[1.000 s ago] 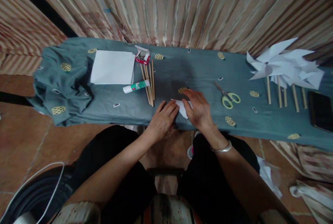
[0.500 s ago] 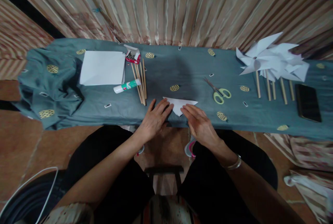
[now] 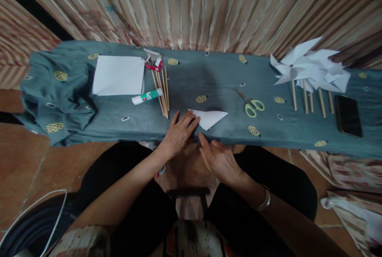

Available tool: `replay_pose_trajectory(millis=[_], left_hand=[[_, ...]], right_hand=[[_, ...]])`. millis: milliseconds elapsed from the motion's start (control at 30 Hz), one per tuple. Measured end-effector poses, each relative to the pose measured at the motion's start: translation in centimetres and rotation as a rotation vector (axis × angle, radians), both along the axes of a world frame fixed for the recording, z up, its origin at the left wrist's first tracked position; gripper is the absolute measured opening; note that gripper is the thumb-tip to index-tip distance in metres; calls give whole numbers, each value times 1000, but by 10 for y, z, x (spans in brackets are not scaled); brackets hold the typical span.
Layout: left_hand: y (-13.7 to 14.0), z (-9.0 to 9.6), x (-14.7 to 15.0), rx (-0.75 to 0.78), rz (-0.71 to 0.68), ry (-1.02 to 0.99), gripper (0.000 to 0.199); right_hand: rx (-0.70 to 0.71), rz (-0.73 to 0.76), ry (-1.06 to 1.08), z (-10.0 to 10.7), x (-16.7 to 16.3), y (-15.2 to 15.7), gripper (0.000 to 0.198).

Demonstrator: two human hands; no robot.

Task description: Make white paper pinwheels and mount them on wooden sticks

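A folded piece of white paper [image 3: 211, 118], roughly triangular, lies near the front edge of the cloth-covered table. My left hand [image 3: 180, 131] rests on its left end, fingers stretched out and pressing it flat. Just below the paper's lower point is my right hand [image 3: 219, 157], off the sheet, with its index finger extended and the other fingers loosely bent; nothing shows in it. To the right of the paper lie green-handled scissors [image 3: 251, 106], blades partly apart. On the left are several thin wooden sticks [image 3: 161, 94] with a glue stick [image 3: 147, 96] across them.
A stack of white paper [image 3: 118, 76] lies at the left, beside a small red box [image 3: 154, 61] of metal pins. Several white paper pinwheels [image 3: 310, 68] on sticks are piled at the right, near a black phone [image 3: 348, 116]. Bunched tablecloth [image 3: 68, 94] covers the left end.
My right hand has come off the paper and moved down toward me, its index finger now extended. My left hand stays on the paper's left end.
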State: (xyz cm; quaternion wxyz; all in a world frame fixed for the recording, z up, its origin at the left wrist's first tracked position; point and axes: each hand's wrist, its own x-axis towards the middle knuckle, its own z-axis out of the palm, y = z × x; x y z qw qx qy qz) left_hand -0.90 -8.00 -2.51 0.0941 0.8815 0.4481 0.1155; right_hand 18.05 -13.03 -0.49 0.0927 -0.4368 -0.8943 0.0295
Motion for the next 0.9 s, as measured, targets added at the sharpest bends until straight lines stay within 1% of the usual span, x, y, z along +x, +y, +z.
replay_pose_trajectory(millis=[100, 233, 367, 433, 467, 600, 667, 800, 867, 900], left_hand=[[-1, 1, 1, 9, -2, -11, 64], [-2, 4, 2, 17, -6, -23, 63], [-2, 4, 2, 20, 2, -34, 60], [-2, 4, 2, 17, 8, -34, 59], [-2, 4, 2, 14, 10, -31, 59], [-2, 7, 3, 3, 15, -12, 55], [-2, 8, 3, -4, 13, -5, 56], [-1, 8, 3, -14, 15, 6, 58], [-1, 6, 3, -9, 15, 8, 58], [-1, 5, 3, -5, 16, 7, 58]], right_hand=[[-48, -72, -45, -10, -7, -1, 54], [-76, -178, -23, -21, -19, -1, 60], [-35, -259, 35, -28, -29, -3, 60], [-20, -302, 10, -27, -33, -5, 60], [-33, -324, -22, -24, -34, -5, 61], [-198, -421, -193, -9, -43, -6, 67], [-272, -466, -229, -4, -49, -7, 69], [-333, -495, -203, -2, -54, -21, 68], [-320, -474, -154, 0, -49, -31, 64], [-291, -456, -113, 3, -44, -35, 61]])
